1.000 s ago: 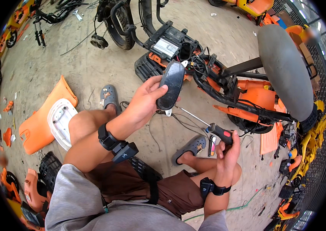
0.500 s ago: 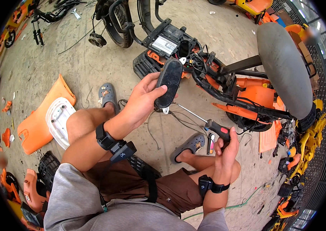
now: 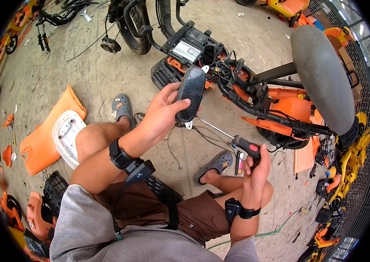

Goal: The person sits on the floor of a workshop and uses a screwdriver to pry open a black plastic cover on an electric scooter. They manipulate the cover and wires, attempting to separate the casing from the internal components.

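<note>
Between the thumb and fingers of my left hand (image 3: 167, 102) is a long oval part with a glossy dark face (image 3: 191, 94) and a small white tab at each end. It is held up in front of a partly stripped scooter (image 3: 220, 65). My right hand (image 3: 257, 170) is closed round the black and red handle of a screwdriver (image 3: 247, 146). Its thin shaft points up and left, with the tip near the lower end of the oval part; I cannot tell whether they touch. Thin dark cables (image 3: 207, 133) lie on the floor below.
An orange body panel (image 3: 49, 133) and a white shell (image 3: 69, 135) lie left of my knee. The scooter's large grey seat (image 3: 322, 81) juts out at the right. Yellow and orange parts (image 3: 353, 157) are heaped along the right wall. A green hose (image 3: 272, 232) crosses the floor.
The oval part has turned slightly in my left hand, its upper tab shifting a little to the left. My right hand and the screwdriver stay almost still.
</note>
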A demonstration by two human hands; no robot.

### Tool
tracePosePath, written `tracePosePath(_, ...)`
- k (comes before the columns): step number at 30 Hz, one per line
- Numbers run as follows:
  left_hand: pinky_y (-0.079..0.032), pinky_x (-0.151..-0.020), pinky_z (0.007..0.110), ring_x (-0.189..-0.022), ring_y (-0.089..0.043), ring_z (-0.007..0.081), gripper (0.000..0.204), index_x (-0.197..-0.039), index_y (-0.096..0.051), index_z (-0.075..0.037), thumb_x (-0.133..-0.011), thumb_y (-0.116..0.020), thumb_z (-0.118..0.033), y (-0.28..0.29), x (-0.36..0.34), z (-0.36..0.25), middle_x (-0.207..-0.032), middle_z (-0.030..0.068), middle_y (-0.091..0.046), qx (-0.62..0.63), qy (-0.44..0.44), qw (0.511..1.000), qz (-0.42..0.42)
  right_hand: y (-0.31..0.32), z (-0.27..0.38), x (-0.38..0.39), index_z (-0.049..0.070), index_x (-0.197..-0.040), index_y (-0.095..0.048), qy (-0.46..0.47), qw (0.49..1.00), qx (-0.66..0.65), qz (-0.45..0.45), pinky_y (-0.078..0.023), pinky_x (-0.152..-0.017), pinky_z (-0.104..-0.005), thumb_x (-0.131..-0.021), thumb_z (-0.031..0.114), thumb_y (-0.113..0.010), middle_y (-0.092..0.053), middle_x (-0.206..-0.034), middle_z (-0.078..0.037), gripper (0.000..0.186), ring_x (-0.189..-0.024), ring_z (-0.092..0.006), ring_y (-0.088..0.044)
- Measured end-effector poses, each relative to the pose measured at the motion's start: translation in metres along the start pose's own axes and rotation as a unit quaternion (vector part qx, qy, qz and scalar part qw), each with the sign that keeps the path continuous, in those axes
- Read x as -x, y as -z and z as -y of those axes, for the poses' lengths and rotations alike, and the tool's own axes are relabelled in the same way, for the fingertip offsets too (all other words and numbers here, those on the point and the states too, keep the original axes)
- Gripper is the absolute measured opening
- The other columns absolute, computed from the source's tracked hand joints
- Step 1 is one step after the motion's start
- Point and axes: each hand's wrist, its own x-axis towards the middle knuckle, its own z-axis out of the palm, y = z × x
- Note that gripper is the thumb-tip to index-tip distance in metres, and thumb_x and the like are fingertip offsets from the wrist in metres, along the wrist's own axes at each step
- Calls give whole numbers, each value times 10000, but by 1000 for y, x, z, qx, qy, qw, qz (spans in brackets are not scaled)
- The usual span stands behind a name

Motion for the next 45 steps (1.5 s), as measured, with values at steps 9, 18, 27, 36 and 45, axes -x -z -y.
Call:
tracePosePath(9,-557,-868,361,-1032,-662,265,539,-1375,-367,37,-875,-556,105,-3,2,0,-1195,158,-596,1,8,1000,-11,-3,-1,1,33,-922,-571,1,1000,10,4,-250,-374,-216,-1000,381,-534,-444,-561,-11,358,-401,-72,-334)
tracePosePath(18,-546,-919,373,-1051,-659,274,639,-1402,-343,30,-827,-586,163,0,2,0,-1200,167,-602,-34,4,999,-2,-3,-4,-2,87,-899,-554,-26,1000,7,-1,-239,-342,-226,-988,432,-548,-425,-533,-3,356,-353,-86,-326)
tracePosePath(27,-559,-930,400,-1072,-657,301,709,-1416,-308,39,-794,-617,183,2,1,0,-1199,175,-603,-2,16,1000,2,-2,-4,-3,112,-871,-541,-50,999,-3,-3,-239,-330,-228,-977,453,-558,-414,-518,8,357,-341,-85,-329)
tracePosePath(36,-569,-906,405,-1069,-657,320,755,-1436,-254,34,-792,-624,172,3,1,-3,-1188,184,-599,13,32,999,-14,-1,-4,-1,96,-860,-537,-18,1000,5,-1,-248,-345,-230,-988,436,-540,-409,-514,13,364,-358,-81,-336)
tracePosePath(45,-573,-824,356,-993,-675,286,659,-1396,-319,56,-796,-566,172,10,-3,14,-1174,184,-593,-104,-8,994,-26,-2,-10,9,-14,-1016,-613,189,981,17,-45,-260,-367,-205,-952,326,-617,-512,-604,-17,346,-432,-53,-402)
